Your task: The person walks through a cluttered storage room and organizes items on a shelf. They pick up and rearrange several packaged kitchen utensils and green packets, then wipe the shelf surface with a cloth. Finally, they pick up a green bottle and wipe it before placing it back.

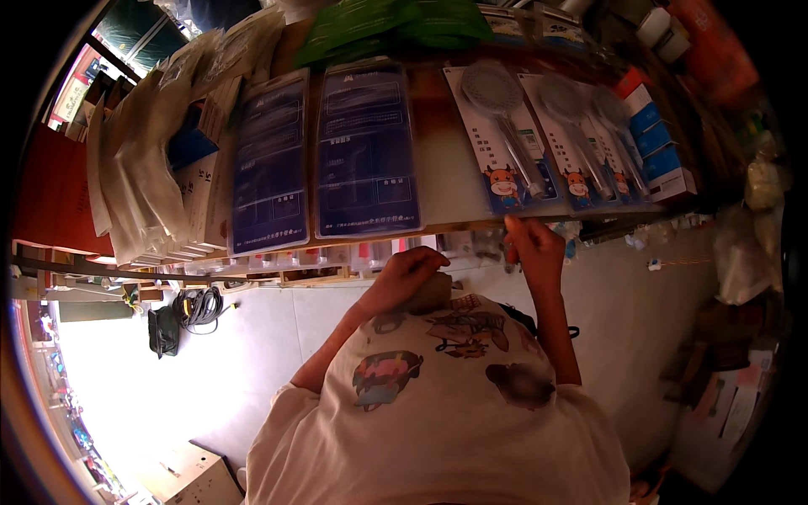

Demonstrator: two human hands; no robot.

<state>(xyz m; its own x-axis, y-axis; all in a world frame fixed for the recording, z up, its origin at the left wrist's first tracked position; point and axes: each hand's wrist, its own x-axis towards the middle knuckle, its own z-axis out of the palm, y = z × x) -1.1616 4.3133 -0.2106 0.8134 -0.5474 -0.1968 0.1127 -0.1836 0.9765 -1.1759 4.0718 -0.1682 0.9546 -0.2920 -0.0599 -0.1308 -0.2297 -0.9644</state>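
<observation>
- Left hand (410,278): before the table's front edge, fingers curled inward; whether it encloses anything cannot be told.
- Right hand (536,251): at the front edge, thumb and fingers drawn close together below the packs; neither a held object nor contact with the edge can be confirmed.
- Table (454,181): bears two blue-backed blister packs (368,151), left of centre along the front edge.
- Three shower-head blister packs (505,139): toward the right front corner, heads toward the far edge, the two rightmost overlapping. Handling is probably best by the card's rim, each pack raised singly to keep the row straight.
- Blue-and-white boxes (656,139): at the right end, beside the last shower head.
- Plastic-sleeved packages (143,168): stacked at the left end.
- Green packets (396,29): along the far edge, cut off above.
- Obscured: left fingertips, the blurred goods beneath the table, the dark right margin.
</observation>
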